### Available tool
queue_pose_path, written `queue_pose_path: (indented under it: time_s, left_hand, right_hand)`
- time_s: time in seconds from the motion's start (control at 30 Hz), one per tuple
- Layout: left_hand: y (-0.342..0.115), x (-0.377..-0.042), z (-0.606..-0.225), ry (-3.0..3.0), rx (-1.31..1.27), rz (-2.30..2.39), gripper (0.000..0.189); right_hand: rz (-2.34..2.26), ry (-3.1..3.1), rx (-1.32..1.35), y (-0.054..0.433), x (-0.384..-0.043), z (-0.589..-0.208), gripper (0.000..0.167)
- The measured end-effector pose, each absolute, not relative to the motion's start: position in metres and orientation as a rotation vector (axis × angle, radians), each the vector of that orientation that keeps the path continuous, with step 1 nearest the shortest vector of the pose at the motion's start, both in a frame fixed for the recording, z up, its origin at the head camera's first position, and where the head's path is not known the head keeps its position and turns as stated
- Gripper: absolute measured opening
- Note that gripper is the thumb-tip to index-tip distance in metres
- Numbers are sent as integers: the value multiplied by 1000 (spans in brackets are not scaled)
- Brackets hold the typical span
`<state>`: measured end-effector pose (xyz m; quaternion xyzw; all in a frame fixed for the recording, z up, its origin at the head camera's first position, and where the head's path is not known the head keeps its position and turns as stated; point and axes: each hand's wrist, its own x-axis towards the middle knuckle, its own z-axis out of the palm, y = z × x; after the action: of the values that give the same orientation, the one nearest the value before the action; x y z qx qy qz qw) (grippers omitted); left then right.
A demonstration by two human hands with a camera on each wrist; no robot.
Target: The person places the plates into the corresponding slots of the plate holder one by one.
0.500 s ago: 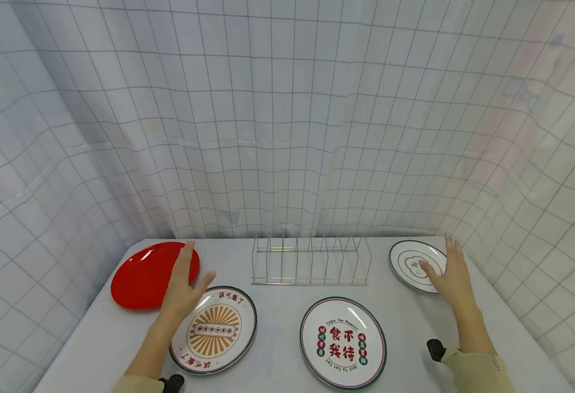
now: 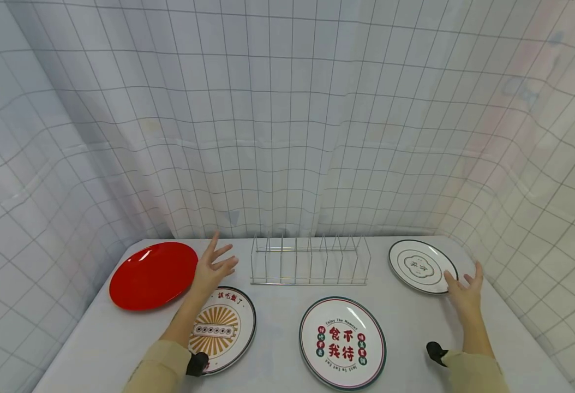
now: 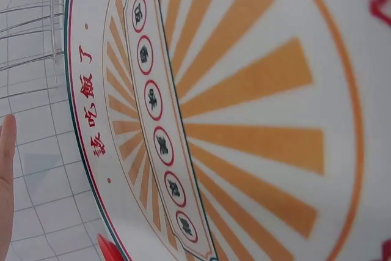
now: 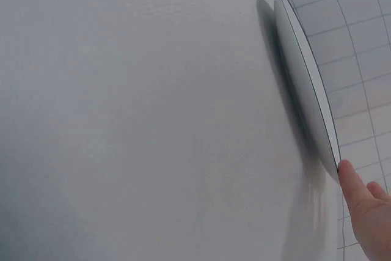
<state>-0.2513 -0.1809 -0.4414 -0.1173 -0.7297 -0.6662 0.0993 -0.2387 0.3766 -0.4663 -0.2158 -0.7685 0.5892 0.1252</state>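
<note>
My left hand (image 2: pixel 211 268) is held above the table with its fingers spread and nothing in them. It is between the red oval plate (image 2: pixel 152 275) and the wire rack (image 2: pixel 309 284). Under that forearm lies a round plate with an orange sunburst print (image 2: pixel 223 327), which fills most of the left wrist view. At the far right, my right hand (image 2: pixel 468 297) is beside a white plate with dark rim lines (image 2: pixel 417 267). In the right wrist view its thumb (image 4: pixel 349 178) is right at the rim of the white plate (image 4: pixel 305 84), the other fingers spread.
A white plate with red characters (image 2: pixel 341 376) lies at the front, right of centre. The rack stands at the back middle of the white table (image 2: pixel 277 327). A checked curtain (image 2: pixel 287 136) hangs behind and along both sides.
My left hand has moved right, away from over the red plate. The right hand has shifted right and nearer, from over the white plate to its right edge. The plates have stayed in place.
</note>
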Motion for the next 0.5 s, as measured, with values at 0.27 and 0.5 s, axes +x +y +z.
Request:
queue_pose_path:
  time_s: [0.27, 0.5]
  left_hand:
    - [-169, -263, -449, -2110, -321, -2226, 79]
    - [-160, -269, -453, -2160, -317, -2231, 72]
  right_hand:
    - [1833, -2081, -783, 385, -235, -477, 88]
    - [2237, -1892, -732, 387, -237, -485, 90]
